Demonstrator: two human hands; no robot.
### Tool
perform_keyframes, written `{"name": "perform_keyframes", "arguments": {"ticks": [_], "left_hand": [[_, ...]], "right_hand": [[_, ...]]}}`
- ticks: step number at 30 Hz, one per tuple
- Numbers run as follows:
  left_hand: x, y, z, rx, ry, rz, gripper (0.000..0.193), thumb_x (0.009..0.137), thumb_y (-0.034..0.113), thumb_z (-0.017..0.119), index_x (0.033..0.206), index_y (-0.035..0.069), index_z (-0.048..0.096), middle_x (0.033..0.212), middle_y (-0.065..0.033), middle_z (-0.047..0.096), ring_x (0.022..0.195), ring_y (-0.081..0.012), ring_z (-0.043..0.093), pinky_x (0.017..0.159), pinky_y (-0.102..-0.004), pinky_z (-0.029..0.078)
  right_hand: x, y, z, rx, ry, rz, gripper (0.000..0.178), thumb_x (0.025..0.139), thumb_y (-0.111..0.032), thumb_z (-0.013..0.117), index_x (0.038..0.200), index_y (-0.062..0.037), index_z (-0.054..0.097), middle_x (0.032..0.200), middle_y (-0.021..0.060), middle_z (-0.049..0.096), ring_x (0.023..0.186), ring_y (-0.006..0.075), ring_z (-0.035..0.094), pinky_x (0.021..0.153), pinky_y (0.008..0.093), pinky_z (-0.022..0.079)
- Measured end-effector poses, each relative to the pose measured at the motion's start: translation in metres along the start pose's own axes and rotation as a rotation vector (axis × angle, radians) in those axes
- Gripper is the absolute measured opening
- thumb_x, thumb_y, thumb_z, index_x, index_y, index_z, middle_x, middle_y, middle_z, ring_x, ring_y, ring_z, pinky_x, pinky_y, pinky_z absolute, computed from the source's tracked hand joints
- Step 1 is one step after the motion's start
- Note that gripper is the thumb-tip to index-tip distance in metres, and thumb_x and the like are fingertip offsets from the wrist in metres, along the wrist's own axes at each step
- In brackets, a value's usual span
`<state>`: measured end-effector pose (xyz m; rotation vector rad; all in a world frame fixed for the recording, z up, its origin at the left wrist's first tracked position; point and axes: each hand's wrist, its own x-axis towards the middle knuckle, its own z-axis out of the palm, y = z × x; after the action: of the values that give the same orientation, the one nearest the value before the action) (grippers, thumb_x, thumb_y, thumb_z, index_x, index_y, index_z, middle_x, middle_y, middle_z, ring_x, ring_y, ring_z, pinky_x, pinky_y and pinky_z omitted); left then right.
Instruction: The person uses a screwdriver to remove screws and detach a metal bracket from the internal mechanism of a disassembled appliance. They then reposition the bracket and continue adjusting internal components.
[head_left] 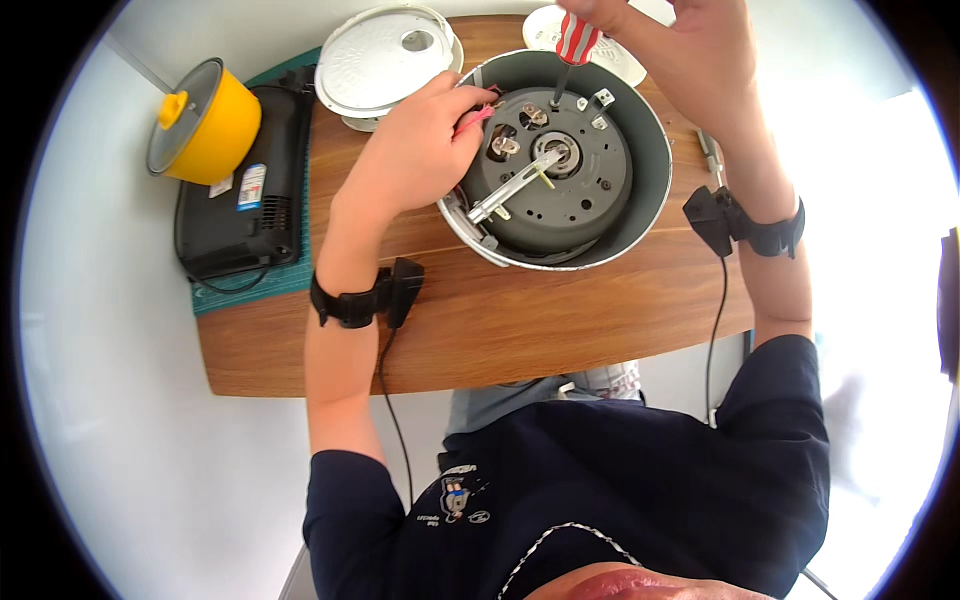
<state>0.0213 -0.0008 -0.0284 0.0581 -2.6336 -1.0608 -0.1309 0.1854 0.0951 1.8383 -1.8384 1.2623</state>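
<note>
A round grey metal appliance housing [652, 190] stands on the table, with a grey inner disc [560, 218] and a silver metal strip [515, 187] across part of it. My right hand [690, 55] is closed round the red-and-white handle of a screwdriver [577, 42]. The shaft points down to the far side of the disc, where its tip appears to meet the surface. At the housing's left rim, my left hand [415, 150] is closed, with a pink wire [474, 119] between thumb and forefinger. Its other fingers bend over the rim.
A white oval cover [375, 62] lies behind my left hand, and another white part [622, 66] sits behind the housing. At left, a yellow pot [222, 135] rests on a black appliance [225, 235] over a green mat [250, 296]. A slim tool [709, 150] lies at right. Cables hang from both wristbands.
</note>
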Motion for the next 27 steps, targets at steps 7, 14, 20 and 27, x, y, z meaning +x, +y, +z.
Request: {"name": "perform_keyframes", "arguments": {"ticks": [7, 14, 20, 27], "left_hand": [[-0.001, 0.011, -0.009, 0.201, 0.241, 0.319, 0.036, 0.093, 0.015, 0.069, 0.128, 0.008, 0.068, 0.141, -0.0145, 0.054, 0.128, -0.0319, 0.057, 0.107, -0.0400, 0.046], [0.034, 0.031, -0.018, 0.093, 0.036, 0.286, 0.028, 0.090, 0.028, 0.076, 0.109, 0.007, 0.076, 0.124, -0.0078, 0.065, 0.121, -0.0278, 0.061, 0.104, -0.0407, 0.048], [0.052, 0.052, -0.013, 0.105, -0.112, 0.152, 0.027, 0.087, 0.022, 0.073, 0.104, 0.000, 0.076, 0.084, -0.0095, 0.076, 0.058, -0.0171, 0.069, 0.062, -0.0319, 0.056], [0.068, 0.048, -0.018, 0.258, -0.239, 0.187, 0.032, 0.087, 0.029, 0.073, 0.099, 0.000, 0.078, 0.089, -0.0143, 0.077, 0.079, -0.0268, 0.073, 0.077, -0.0376, 0.056]], "right_hand": [[-0.007, -0.031, -0.002, 0.171, -0.048, 0.128, 0.031, 0.095, -0.010, 0.071, 0.124, -0.0026, 0.062, 0.109, 0.0097, 0.064, 0.096, 0.0170, 0.065, 0.088, 0.0338, 0.055], [-0.002, -0.037, 0.004, -0.083, 0.049, 0.030, 0.037, 0.086, -0.011, 0.076, 0.122, -0.0023, 0.067, 0.091, 0.0142, 0.065, 0.082, 0.0253, 0.063, 0.075, 0.0374, 0.052], [0.000, -0.040, 0.004, -0.006, 0.078, 0.170, 0.033, 0.087, -0.008, 0.066, 0.120, -0.0002, 0.067, 0.085, 0.0181, 0.067, 0.077, 0.0290, 0.065, 0.073, 0.0408, 0.052], [-0.004, -0.043, -0.006, 0.032, 0.119, 0.143, 0.035, 0.088, -0.008, 0.066, 0.121, -0.0002, 0.065, 0.090, 0.0199, 0.071, 0.082, 0.0299, 0.070, 0.076, 0.0423, 0.054]]}}
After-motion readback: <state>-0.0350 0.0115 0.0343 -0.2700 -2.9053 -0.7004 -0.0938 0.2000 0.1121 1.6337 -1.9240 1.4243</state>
